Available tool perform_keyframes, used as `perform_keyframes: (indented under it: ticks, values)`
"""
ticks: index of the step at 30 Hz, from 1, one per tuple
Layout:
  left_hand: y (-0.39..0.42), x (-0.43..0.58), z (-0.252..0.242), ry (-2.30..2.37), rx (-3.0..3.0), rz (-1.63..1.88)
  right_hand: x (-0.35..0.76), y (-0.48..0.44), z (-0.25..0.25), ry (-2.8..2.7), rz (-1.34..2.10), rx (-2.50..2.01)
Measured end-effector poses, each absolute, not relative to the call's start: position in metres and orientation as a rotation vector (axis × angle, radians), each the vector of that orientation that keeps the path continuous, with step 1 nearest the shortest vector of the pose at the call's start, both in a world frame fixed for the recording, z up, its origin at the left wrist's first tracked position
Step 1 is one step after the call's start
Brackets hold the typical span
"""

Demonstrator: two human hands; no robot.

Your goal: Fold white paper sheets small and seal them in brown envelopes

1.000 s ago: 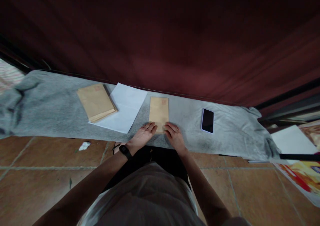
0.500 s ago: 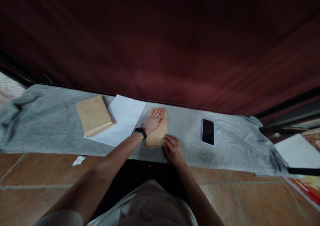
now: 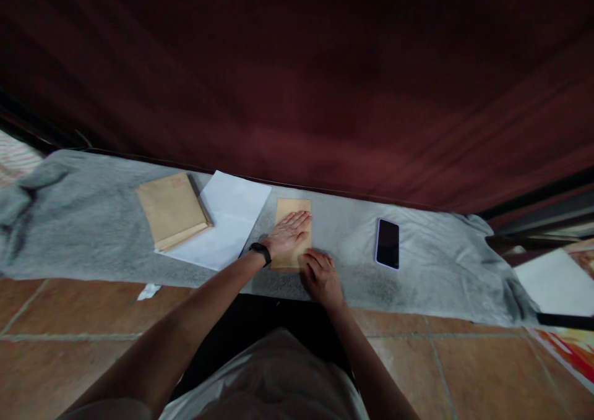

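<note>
A brown paper envelope point(image 3: 293, 205) lies flat on the grey cloth in front of me. My left hand point(image 3: 288, 233), with a black band on its wrist, rests palm down across the middle of it, fingers stretched out. At the envelope's lower right edge is my right hand point(image 3: 323, 278), its fingers curled together against that edge. To the left, a stack of brown envelopes point(image 3: 171, 208) lies partly on a creased white sheet of paper point(image 3: 234, 203).
A grey cloth point(image 3: 102, 222) covers the long narrow surface. On its right side lies a phone point(image 3: 387, 244) in a pale purple case. Behind hangs a dark red curtain point(image 3: 297, 98). A crumpled white scrap point(image 3: 149, 292) is on the tiled floor point(image 3: 83, 308).
My left hand has slid down along the envelope toward me, uncovering more of its top. My right hand keeps its place at the edge. The view has shifted slightly.
</note>
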State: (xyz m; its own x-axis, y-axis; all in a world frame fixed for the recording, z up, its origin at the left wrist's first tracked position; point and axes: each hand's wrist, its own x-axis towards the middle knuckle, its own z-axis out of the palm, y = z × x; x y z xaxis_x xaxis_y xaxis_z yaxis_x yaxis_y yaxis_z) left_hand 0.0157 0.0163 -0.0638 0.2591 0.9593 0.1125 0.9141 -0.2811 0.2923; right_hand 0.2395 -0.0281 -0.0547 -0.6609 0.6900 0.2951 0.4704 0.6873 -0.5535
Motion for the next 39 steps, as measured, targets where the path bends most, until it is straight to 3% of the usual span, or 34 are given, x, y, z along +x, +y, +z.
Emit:
perform_keyframes:
  ticks: [20,27,39]
  values:
    - [-0.112,0.045,-0.052,1.617,2.378,0.439,0.241,-0.025,-0.064,-2.327,0.658,-0.945]
    - [-0.134,0.042,-0.054,1.628,2.360,0.433,0.212,-0.015,-0.059,-2.619,0.694,-0.636]
    - [-0.134,0.043,-0.052,1.662,2.457,0.394,0.161,0.054,-0.051,-3.016,0.354,-0.806]
